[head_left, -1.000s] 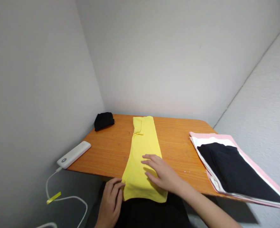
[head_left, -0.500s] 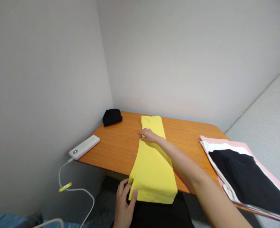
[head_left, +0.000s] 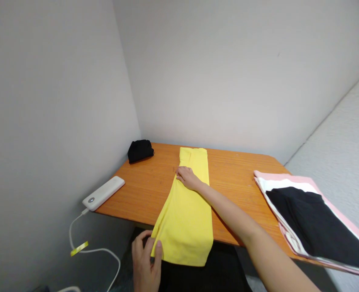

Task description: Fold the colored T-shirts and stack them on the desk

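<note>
A long folded yellow garment lies lengthwise on the wooden table, and its near end hangs over the front edge. At that near end my left hand grips the lower left corner between thumb and fingers. Farther up, my right hand is closed on the garment's left edge, with its fingertips curled under and partly hidden. My right forearm crosses over the cloth from the lower right.
The wooden table stands against grey walls. A folded black cloth sits at the back left. Near the left edge lies a white power bank with a white cable hanging down. Black, white and pink folded clothes are stacked at right.
My left hand has moved left, pulling the garment's near corner with it, so the near end slants left. My right hand stays at the left edge, its fingers now closed more on the cloth.
</note>
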A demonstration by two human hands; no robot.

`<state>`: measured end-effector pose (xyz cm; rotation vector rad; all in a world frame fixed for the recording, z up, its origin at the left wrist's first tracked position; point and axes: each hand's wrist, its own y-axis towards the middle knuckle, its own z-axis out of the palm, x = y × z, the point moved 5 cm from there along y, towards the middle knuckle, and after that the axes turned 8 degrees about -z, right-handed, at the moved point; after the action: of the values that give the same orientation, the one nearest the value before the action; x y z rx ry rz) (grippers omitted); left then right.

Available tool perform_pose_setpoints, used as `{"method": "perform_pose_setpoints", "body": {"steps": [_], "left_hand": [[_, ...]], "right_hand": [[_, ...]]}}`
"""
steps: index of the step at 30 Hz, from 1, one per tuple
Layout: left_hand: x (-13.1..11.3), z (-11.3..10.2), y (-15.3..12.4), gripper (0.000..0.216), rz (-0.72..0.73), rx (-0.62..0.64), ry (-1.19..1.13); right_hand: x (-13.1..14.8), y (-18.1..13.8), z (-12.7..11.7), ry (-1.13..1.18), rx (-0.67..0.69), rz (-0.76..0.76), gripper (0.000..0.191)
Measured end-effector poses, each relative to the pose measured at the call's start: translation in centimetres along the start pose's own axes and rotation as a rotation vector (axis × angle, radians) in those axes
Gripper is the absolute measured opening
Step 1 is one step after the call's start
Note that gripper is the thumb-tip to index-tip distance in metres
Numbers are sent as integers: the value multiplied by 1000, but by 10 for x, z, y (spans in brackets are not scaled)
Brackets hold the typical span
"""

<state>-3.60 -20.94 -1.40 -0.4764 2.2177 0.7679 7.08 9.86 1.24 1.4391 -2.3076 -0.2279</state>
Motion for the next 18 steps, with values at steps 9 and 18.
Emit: {"method": "perform_pose_setpoints", "body": {"steps": [9, 18], "left_hand": [[-43, 0, 9, 36, 57, 207, -223], [36, -6, 18, 42, -426, 32, -365]], "right_hand": [[5, -2, -14, 36, -59, -80, 16], [2, 5, 2, -2, -56, -28, 14]]}}
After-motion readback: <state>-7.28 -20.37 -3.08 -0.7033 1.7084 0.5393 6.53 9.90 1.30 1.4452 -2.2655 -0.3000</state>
